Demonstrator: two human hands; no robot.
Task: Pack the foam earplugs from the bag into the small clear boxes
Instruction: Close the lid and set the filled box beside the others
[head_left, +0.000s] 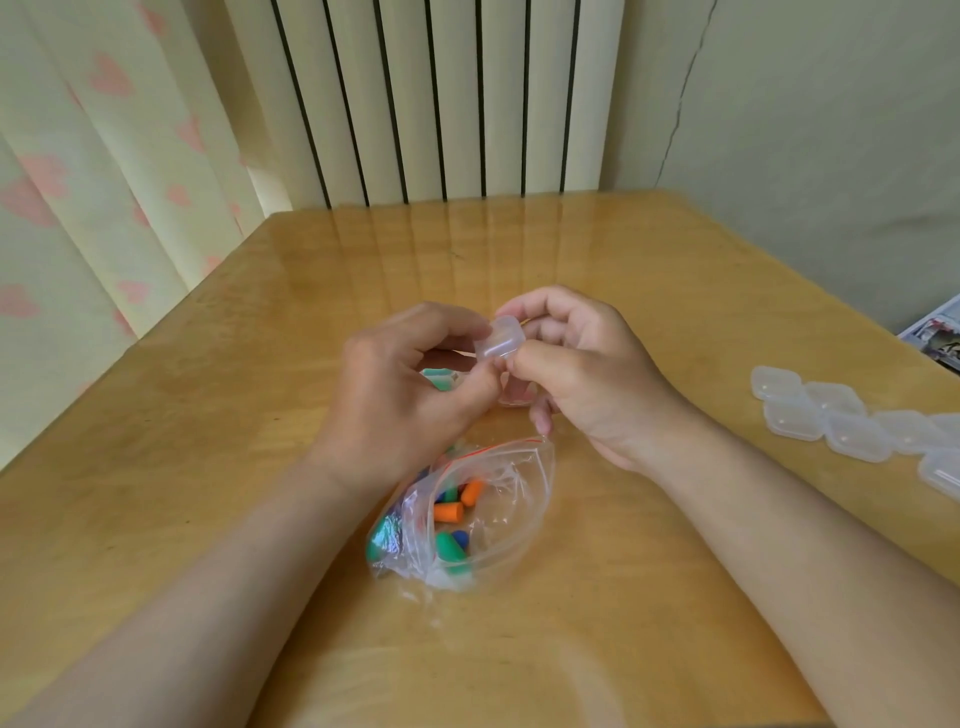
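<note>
head view: both my hands are up over the middle of the bench (597, 597), pinching one small clear box (500, 339) between them. the left hand (400, 395) has thumb and forefinger closed on the box's left and lower edge; the right hand (576, 364) is closed on its right side, thumb pressing at the lower corner, other fingers curled behind. i can't tell whether the lid is being pried up or snapped down, and whether anything is inside is too blurred to say, though a thin orange sliver shows at the box's right edge

the bag (467, 514) lies just near of my hands, mouth gaping toward them, with orange, green and blue earplugs (449, 512) loose inside. under the left hand a green plug in something clear (439, 376) peeks out, probably a filled box. a spare row of boxes (831, 415) sits well apart at the right edge of the bench

handling, as i judge it: the box is light, stiff, slick plastic, likely to skid or pop out of a pinch, so i'd grip its flat sides and work the lid lip with a thumbnail. the plugs are soft and weigh next to nothing; take them lightly round the middle. the bag is limp, so hold its rim while reaching in
</note>
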